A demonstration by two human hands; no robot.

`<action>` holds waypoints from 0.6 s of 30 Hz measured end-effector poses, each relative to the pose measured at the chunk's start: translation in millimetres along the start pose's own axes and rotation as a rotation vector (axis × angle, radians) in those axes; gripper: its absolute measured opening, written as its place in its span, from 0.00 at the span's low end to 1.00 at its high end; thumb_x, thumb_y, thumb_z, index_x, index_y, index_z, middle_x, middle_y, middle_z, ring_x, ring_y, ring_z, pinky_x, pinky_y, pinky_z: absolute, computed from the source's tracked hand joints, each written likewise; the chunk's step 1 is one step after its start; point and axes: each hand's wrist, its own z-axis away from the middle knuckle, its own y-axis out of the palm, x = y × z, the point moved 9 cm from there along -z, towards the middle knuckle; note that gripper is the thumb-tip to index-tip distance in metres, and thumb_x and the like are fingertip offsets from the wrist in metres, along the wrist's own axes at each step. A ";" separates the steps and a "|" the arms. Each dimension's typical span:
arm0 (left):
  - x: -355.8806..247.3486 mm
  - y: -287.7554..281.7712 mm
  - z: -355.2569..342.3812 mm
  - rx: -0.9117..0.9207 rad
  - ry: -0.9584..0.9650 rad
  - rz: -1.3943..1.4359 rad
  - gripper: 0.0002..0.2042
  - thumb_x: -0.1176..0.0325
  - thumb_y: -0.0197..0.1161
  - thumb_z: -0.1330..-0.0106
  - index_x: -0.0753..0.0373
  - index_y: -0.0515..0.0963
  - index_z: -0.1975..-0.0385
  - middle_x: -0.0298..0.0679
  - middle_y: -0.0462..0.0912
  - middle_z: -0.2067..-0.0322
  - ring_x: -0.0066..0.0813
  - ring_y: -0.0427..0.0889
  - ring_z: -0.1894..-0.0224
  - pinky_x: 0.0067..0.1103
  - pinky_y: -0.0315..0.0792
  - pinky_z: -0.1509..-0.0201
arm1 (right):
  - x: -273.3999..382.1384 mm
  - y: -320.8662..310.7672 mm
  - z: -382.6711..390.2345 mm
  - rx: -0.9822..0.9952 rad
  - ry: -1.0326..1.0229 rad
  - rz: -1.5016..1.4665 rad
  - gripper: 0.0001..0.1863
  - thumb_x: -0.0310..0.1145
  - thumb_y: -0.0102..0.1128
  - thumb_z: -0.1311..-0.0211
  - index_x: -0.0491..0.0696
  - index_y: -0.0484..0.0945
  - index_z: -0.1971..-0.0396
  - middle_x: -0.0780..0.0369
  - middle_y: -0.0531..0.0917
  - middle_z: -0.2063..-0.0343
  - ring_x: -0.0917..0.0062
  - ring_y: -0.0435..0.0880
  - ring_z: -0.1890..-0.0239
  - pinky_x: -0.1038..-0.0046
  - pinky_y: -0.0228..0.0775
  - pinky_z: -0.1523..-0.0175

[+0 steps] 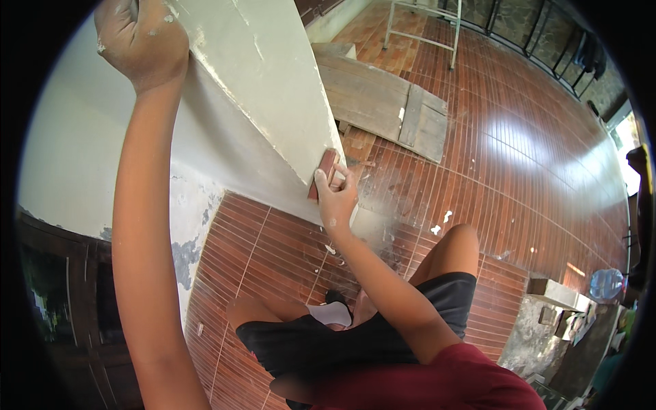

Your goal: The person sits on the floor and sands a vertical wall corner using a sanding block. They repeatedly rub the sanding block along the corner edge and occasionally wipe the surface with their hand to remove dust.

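Observation:
My right hand (337, 201) grips a reddish-brown sanding block (324, 172), thumb on one side and fingers on the other. The block lies against the lower corner of a pale, plastered column or wall end (263, 75), whose edges look rough and chipped. High at the upper left, my left hand (143, 44) is closed beside the column's other edge. Its fingertips are partly cut off by the picture's rim, so what they hold, if anything, is hidden. Whitish dust marks both hands.
A worn wooden board (372, 96) lies on the brown striped tile floor (506, 157) beyond the column. White scraps (436, 230) are scattered nearby. A pale metal frame (454, 34) stands at the back. A clear water jug (606, 283) and clutter sit at right; a dark-framed window (65, 294) is at left.

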 end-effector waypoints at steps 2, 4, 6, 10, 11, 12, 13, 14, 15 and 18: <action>-9.2 3.0 1.5 0.042 0.097 -0.032 0.09 0.78 0.49 0.34 0.67 0.79 0.66 0.42 0.64 0.27 0.33 0.66 0.30 0.25 0.56 0.27 | 1.9 -1.9 -1.3 -0.018 -0.032 -0.098 0.24 0.35 0.71 0.39 0.40 0.76 0.46 0.57 0.86 0.70 0.79 0.85 0.70 0.76 0.77 0.63; -10.6 2.3 -0.7 0.111 0.094 -0.080 0.09 0.79 0.49 0.34 0.68 0.79 0.67 0.43 0.65 0.27 0.33 0.66 0.30 0.25 0.55 0.27 | 7.2 -4.8 -6.7 -0.035 -0.106 -0.227 0.24 0.35 0.71 0.39 0.41 0.76 0.46 0.57 0.86 0.70 0.78 0.86 0.69 0.75 0.78 0.63; -7.6 0.2 -3.7 0.180 0.030 -0.122 0.08 0.79 0.49 0.34 0.67 0.79 0.67 0.44 0.64 0.27 0.34 0.65 0.29 0.26 0.55 0.27 | 3.6 -10.4 -14.2 -0.100 -0.077 -0.071 0.26 0.36 0.71 0.40 0.40 0.75 0.45 0.58 0.85 0.71 0.77 0.87 0.65 0.74 0.78 0.61; -12.5 2.7 -2.1 0.116 0.072 -0.057 0.08 0.78 0.50 0.34 0.65 0.78 0.68 0.44 0.64 0.27 0.35 0.62 0.27 0.29 0.55 0.25 | -5.3 -4.8 -17.2 -0.033 -0.049 0.023 0.29 0.40 0.72 0.43 0.41 0.75 0.44 0.57 0.85 0.70 0.75 0.87 0.62 0.71 0.78 0.59; -10.6 2.3 -3.9 0.112 0.069 -0.052 0.08 0.78 0.50 0.34 0.64 0.78 0.68 0.44 0.64 0.27 0.36 0.62 0.27 0.30 0.55 0.25 | -14.0 3.0 -18.7 0.047 0.041 0.058 0.30 0.41 0.73 0.43 0.41 0.75 0.44 0.56 0.86 0.70 0.73 0.87 0.62 0.70 0.78 0.58; -9.0 5.2 -1.7 0.109 0.067 -0.046 0.08 0.77 0.50 0.34 0.64 0.78 0.68 0.44 0.64 0.27 0.36 0.61 0.26 0.31 0.54 0.25 | -7.6 0.7 -16.2 0.022 -0.042 0.017 0.31 0.41 0.73 0.43 0.42 0.75 0.44 0.55 0.86 0.69 0.72 0.87 0.62 0.69 0.78 0.58; -2.0 3.6 -4.7 0.158 0.011 -0.084 0.08 0.77 0.50 0.34 0.63 0.78 0.68 0.44 0.63 0.27 0.37 0.60 0.25 0.32 0.53 0.24 | -8.6 2.3 -18.4 0.026 -0.013 0.025 0.31 0.42 0.73 0.44 0.42 0.75 0.44 0.55 0.86 0.68 0.71 0.87 0.63 0.69 0.78 0.57; 1.4 3.7 -4.2 0.182 -0.006 -0.090 0.08 0.77 0.49 0.34 0.63 0.78 0.68 0.44 0.63 0.27 0.38 0.59 0.25 0.32 0.53 0.23 | -15.6 2.4 -14.7 0.038 0.066 0.055 0.31 0.42 0.73 0.44 0.42 0.75 0.44 0.54 0.87 0.67 0.70 0.87 0.63 0.68 0.78 0.56; 5.4 2.4 -4.6 0.206 -0.023 -0.096 0.08 0.77 0.49 0.34 0.63 0.78 0.68 0.44 0.63 0.26 0.38 0.59 0.24 0.33 0.52 0.23 | -5.1 -3.0 -16.9 -0.036 -0.014 -0.080 0.31 0.41 0.73 0.44 0.42 0.75 0.44 0.52 0.87 0.66 0.69 0.87 0.65 0.68 0.77 0.56; 6.8 -3.0 -2.7 0.196 0.041 -0.079 0.09 0.77 0.50 0.33 0.63 0.80 0.68 0.43 0.66 0.31 0.38 0.61 0.28 0.32 0.53 0.25 | 17.7 -17.9 -12.0 -0.172 -0.170 -0.086 0.30 0.41 0.72 0.43 0.40 0.74 0.44 0.52 0.87 0.67 0.69 0.87 0.65 0.68 0.78 0.57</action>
